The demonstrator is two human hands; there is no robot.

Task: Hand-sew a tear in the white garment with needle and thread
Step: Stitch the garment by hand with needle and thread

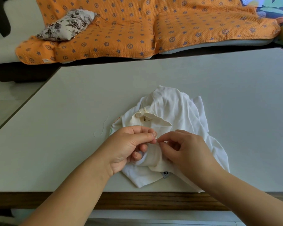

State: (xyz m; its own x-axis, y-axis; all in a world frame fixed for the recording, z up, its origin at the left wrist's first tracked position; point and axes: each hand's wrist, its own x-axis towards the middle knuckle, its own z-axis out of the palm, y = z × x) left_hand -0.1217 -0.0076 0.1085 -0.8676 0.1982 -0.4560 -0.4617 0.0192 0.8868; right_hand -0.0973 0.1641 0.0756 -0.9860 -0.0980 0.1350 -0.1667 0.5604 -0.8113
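The white garment (170, 108) lies crumpled on the table (72, 95), loose thread (103, 128) curling beside it.

Visible body: two arms, entering from the near edge of the surface. The left hand (126, 147) and right hand (186, 149) are bare. The left forearm (75, 190) and right forearm (235, 190) are bare along their full visible length, wrists included. The fingernails (153, 134) on the left hand are short and rounded, with a pale, natural finish.

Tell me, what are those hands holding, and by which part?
Left hand and right hand both pinch a tiny item with their fingers, over the crumpled white fabric garment; too small to identify.
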